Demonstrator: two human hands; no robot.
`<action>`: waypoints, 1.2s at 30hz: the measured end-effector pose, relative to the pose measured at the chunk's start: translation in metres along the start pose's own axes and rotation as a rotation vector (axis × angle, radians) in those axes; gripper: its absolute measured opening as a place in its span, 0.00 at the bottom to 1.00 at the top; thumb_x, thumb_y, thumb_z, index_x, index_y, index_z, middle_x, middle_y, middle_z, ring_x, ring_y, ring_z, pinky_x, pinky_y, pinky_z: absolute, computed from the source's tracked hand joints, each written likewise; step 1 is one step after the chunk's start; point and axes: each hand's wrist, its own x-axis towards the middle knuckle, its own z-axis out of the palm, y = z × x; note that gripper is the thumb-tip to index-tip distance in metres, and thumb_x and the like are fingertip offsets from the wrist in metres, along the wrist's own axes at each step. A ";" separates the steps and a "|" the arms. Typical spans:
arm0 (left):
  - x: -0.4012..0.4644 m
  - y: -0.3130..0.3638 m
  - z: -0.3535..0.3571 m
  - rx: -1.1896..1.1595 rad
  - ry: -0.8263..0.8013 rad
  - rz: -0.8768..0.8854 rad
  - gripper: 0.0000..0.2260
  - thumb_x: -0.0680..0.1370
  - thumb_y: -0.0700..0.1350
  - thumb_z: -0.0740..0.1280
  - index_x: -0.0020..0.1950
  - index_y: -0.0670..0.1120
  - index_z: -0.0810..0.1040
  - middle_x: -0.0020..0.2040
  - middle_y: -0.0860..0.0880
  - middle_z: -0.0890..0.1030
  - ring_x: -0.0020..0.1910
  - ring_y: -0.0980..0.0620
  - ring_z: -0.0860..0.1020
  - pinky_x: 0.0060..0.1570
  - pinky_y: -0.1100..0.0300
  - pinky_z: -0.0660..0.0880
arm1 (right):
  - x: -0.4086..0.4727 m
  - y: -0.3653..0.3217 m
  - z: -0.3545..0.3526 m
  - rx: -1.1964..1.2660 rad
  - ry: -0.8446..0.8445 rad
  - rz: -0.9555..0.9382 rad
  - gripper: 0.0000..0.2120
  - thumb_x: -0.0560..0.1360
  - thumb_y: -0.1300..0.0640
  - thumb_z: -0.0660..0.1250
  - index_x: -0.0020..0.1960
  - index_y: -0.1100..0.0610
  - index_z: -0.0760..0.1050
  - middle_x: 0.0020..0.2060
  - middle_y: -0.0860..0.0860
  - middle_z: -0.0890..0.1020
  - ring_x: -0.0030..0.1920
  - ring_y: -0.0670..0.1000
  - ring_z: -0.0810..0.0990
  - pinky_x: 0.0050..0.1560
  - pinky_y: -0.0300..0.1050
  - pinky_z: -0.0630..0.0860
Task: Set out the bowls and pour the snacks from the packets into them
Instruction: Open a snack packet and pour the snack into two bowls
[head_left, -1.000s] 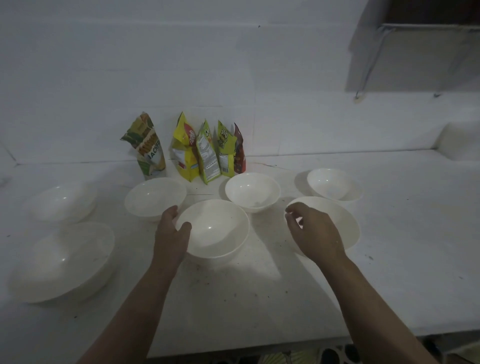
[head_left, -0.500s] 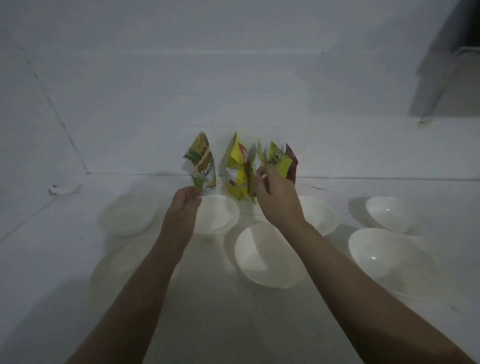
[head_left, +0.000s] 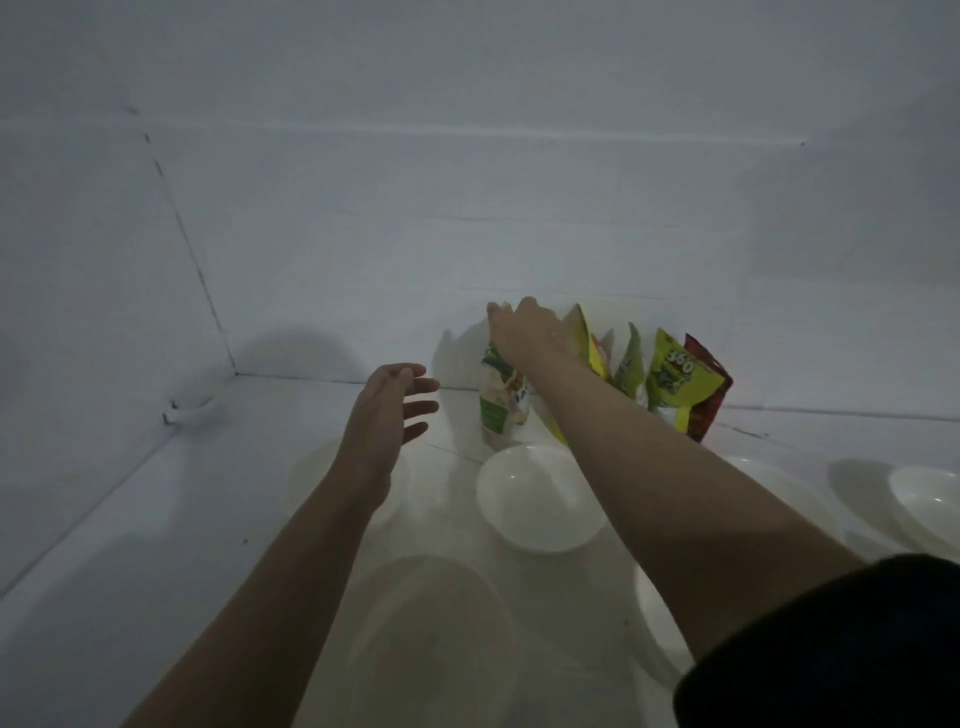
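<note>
Several snack packets lean on the back wall. My right hand is closed over the top of the leftmost one, a green and white packet. To its right stand a yellow packet, a green packet, a lime packet and a dark red packet. My left hand hovers to the left of the green and white packet, fingers spread, holding nothing. A white bowl sits just in front of the packets. Another white bowl lies nearer to me.
More white bowls sit at the right edge, under my right forearm and behind my left wrist. The white counter meets white walls at the back and left. A small white object lies in the left corner.
My right hand moved left from the middle packets to the top of the leftmost packet. My left hand opened and lifted. The camera swung left and closer.
</note>
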 end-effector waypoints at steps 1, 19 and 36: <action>0.006 0.000 -0.004 -0.004 -0.006 -0.003 0.10 0.83 0.45 0.56 0.51 0.50 0.76 0.50 0.50 0.83 0.49 0.49 0.80 0.54 0.52 0.74 | 0.007 0.000 0.007 -0.013 -0.016 0.046 0.31 0.80 0.38 0.52 0.70 0.60 0.67 0.66 0.58 0.75 0.64 0.61 0.75 0.60 0.53 0.71; 0.049 -0.020 -0.024 -0.018 -0.077 -0.050 0.06 0.80 0.42 0.61 0.51 0.47 0.78 0.52 0.51 0.80 0.52 0.54 0.75 0.49 0.63 0.69 | -0.040 -0.014 0.041 -0.171 0.347 -0.013 0.11 0.83 0.53 0.52 0.52 0.58 0.69 0.40 0.54 0.76 0.44 0.59 0.79 0.37 0.48 0.69; -0.063 0.038 -0.049 0.062 0.120 0.464 0.05 0.76 0.39 0.62 0.44 0.49 0.75 0.49 0.48 0.74 0.42 0.66 0.77 0.33 0.66 0.75 | -0.212 -0.069 -0.017 0.794 -0.024 -0.406 0.15 0.83 0.55 0.60 0.38 0.53 0.63 0.33 0.49 0.67 0.36 0.48 0.67 0.36 0.45 0.66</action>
